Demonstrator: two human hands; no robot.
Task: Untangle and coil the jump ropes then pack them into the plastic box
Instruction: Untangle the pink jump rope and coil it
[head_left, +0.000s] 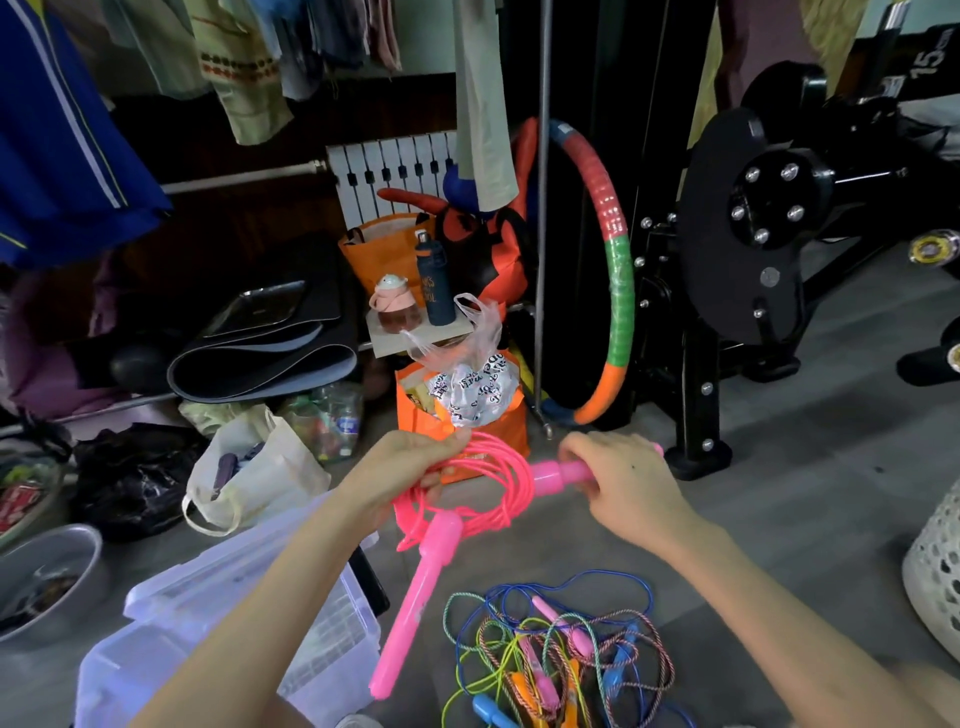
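A pink jump rope (488, 483) is gathered in loops in front of me. My left hand (410, 467) grips the bundle of pink loops at their upper left. My right hand (618, 478) grips one pink handle (558, 475) at the right of the loops. The second pink handle (410, 608) hangs down from the coil, pointing to the lower left. Below on the floor lies a tangle of several other jump ropes (561, 654), blue, green, yellow and braided, with small coloured handles. The clear plastic box (223, 644) sits at the lower left, under my left forearm.
An orange bag (462, 410) stuffed with plastic bags stands just beyond my hands. A white tote (254, 473) and a metal bowl (47, 577) lie to the left. A hula hoop (618, 280), black exercise machine (753, 234) and white perforated basket (935, 571) are on the right.
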